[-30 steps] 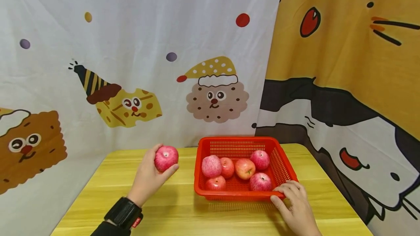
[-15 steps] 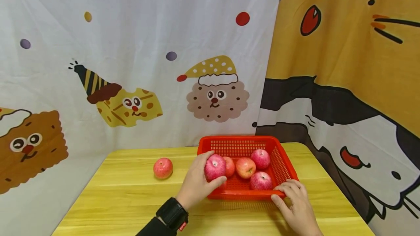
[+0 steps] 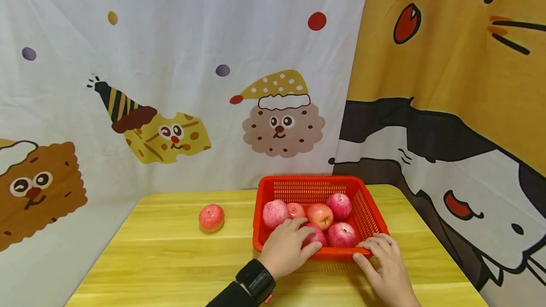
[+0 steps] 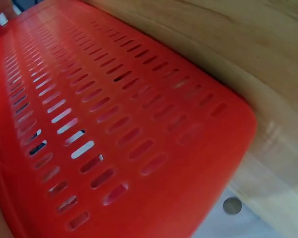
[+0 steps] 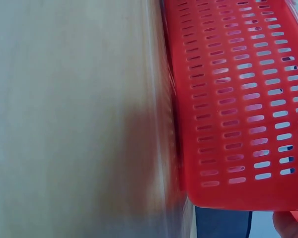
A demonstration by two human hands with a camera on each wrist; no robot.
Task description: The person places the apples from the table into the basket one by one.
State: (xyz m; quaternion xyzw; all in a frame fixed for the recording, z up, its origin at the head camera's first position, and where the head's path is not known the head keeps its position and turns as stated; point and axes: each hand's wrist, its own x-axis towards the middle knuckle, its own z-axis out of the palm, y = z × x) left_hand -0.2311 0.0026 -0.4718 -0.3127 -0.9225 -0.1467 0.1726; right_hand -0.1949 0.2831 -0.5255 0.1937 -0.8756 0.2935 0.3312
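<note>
In the head view, my left hand (image 3: 286, 248) reaches over the near rim of a red plastic basket (image 3: 313, 253), its fingers and thumb around a pinkish-red apple (image 3: 316, 236) low inside. My right hand (image 3: 386, 266) grips the basket's near right corner, fingers over the rim and thumb outside. Several other apples lie in the basket, among them a pale pink one (image 3: 275, 213) at the left and a yellowish-red one (image 3: 320, 216) in the middle. My left hand covers the near left of the basket's inside. Both wrist views show mostly the slotted basket wall (image 4: 139, 119).
One red apple (image 3: 211, 218) stands on the yellow wood-grain table (image 3: 170, 259), left of the basket. Behind the table hangs a white curtain (image 3: 183, 60) with cartoon prints, and at the right a yellow printed one (image 3: 448, 70).
My left hand has carried an apple from the table's left side rightward and down into the basket. The red apple on the table came into sight behind it. My right hand stays at the basket corner.
</note>
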